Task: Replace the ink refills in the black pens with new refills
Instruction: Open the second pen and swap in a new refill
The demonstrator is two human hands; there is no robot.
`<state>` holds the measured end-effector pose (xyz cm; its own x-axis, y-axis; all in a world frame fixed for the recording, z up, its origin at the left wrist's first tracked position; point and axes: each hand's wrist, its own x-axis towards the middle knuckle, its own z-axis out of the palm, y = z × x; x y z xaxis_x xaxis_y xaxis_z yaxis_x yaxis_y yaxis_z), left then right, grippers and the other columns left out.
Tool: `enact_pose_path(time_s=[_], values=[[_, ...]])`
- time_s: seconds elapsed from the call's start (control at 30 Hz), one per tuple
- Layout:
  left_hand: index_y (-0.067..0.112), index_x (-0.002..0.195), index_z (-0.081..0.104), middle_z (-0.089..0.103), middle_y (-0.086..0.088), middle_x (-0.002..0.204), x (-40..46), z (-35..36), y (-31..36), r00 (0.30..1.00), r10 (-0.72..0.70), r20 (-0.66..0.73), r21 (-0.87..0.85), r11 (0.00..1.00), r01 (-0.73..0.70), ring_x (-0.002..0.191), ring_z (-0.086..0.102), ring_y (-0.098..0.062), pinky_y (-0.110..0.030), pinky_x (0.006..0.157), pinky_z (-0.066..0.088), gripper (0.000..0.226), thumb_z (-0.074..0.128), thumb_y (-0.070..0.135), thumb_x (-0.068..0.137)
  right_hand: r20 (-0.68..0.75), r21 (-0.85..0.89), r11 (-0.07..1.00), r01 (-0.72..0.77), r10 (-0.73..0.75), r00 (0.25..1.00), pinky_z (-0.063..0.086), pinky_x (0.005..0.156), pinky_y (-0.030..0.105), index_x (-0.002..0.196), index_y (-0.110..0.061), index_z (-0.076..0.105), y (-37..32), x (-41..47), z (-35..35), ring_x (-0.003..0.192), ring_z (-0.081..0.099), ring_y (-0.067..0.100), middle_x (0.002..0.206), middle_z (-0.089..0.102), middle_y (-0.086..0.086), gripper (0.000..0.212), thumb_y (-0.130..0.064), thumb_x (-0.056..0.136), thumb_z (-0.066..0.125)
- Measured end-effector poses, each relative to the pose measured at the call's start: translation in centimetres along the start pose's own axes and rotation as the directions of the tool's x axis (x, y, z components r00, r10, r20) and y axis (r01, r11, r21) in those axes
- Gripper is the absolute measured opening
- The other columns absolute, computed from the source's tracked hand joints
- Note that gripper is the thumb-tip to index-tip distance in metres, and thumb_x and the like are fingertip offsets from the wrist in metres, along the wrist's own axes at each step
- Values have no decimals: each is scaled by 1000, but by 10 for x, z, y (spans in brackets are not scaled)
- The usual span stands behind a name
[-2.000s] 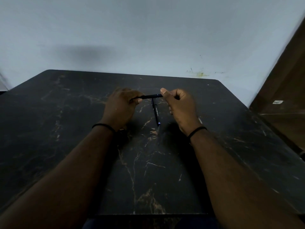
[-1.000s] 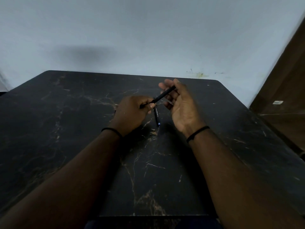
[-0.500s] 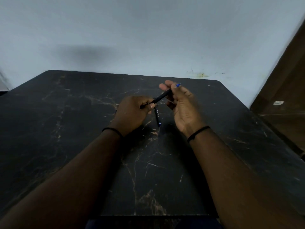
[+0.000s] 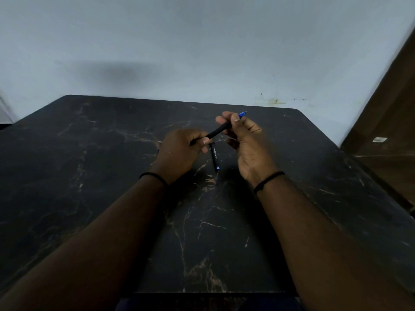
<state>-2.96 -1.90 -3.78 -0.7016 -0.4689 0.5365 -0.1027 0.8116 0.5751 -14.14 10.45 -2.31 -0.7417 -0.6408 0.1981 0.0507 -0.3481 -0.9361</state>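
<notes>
Both hands hold one black pen (image 4: 216,132) above the table, tilted up to the right. My left hand (image 4: 179,153) grips its lower end in a closed fist. My right hand (image 4: 246,142) pinches the upper end between thumb and fingers, and a small blue tip (image 4: 242,114) sticks out past the thumb. A second black pen (image 4: 214,157) with white lettering and a blue end lies on the table below, between the two hands, pointing toward me.
The black marble table (image 4: 112,176) with tan veins stands against a pale wall. Its far edge lies just beyond the hands and its right edge borders a brown wooden door or cabinet (image 4: 390,122).
The held pen went from level to tilted up at the right. My right hand rose and shifted its grip toward the pen's end, where a blue tip came into sight.
</notes>
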Motion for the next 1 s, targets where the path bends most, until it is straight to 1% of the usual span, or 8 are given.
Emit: enact_pose_path(time_s=[0.17, 0.27, 0.37, 0.47, 0.6, 0.8, 0.87, 1.0], values=[[18, 76, 73, 64, 2, 58, -2, -1, 10, 999, -12, -34, 69, 998, 14, 49, 47, -5, -23, 52, 35, 18, 66, 24, 91, -156, 48, 999, 24, -17, 988, 47, 57, 9, 93, -5, 72, -2, -2, 4, 65, 67, 0, 88, 75, 7, 12, -14, 97, 64], [19, 71, 69, 58, 1, 54, -2, -1, 15, 997, 49, -58, 147, 988, -40, 50, 52, -14, -28, 52, 36, 20, 66, 25, 90, -246, 64, 996, 59, -42, 968, 46, 53, 8, 101, 9, 71, -3, -3, 7, 61, 68, 2, 87, 73, 14, 22, -11, 92, 70], [20, 63, 60, 46, 2, 50, -1, -2, 19, 978, 180, -102, 304, 942, -141, 49, 48, -22, -29, 52, 30, 26, 66, 23, 88, -290, 66, 996, 64, -42, 956, 47, 55, 10, 91, 4, 72, -3, -4, 9, 62, 68, 6, 83, 74, 13, 16, -12, 90, 73], [18, 72, 69, 54, -1, 54, -2, -1, 20, 941, 292, -170, 417, 887, -200, 57, 38, -17, -28, 63, 27, 15, 66, 21, 86, -298, 49, 996, 70, -52, 953, 48, 58, 9, 76, -9, 71, -6, -5, 9, 61, 67, 6, 81, 76, 9, 14, -15, 88, 75], [18, 82, 72, 61, -1, 60, -2, 0, 16, 916, 330, -228, 452, 869, -200, 65, 51, -23, -29, 67, 29, 14, 63, 26, 89, -267, 42, 996, 74, -60, 962, 48, 59, 7, 75, -15, 68, -10, -7, 9, 63, 68, 3, 85, 77, 5, 16, -19, 90, 74], [29, 100, 77, 70, 2, 68, 0, -1, 15, 957, 179, -230, 198, 971, -134, 62, 60, -18, -31, 60, 46, 22, 66, 39, 85, -59, -14, 997, 72, -72, 996, 47, 63, 5, 110, -4, 71, -4, -12, 18, 77, 67, -4, 94, 75, 0, 19, -16, 99, 62], [33, 105, 76, 75, 6, 78, 1, -3, 14, 976, 120, -182, 74, 991, -108, 65, 65, -13, -32, 62, 53, 29, 67, 46, 81, -36, -22, 995, 102, -103, 994, 49, 65, 7, 109, 0, 69, 0, -14, 23, 76, 69, -5, 92, 74, 3, 17, -9, 99, 59], [23, 76, 68, 62, 6, 66, 3, -9, 9, 945, -24, -326, 99, 993, 59, 59, 57, -13, -30, 56, 48, 37, 55, 56, 88, -133, -129, 975, 180, -197, 971, 51, 64, 14, 101, -4, 67, -1, -8, 19, 69, 70, 6, 76, 73, 1, 15, -17, 101, 58]])
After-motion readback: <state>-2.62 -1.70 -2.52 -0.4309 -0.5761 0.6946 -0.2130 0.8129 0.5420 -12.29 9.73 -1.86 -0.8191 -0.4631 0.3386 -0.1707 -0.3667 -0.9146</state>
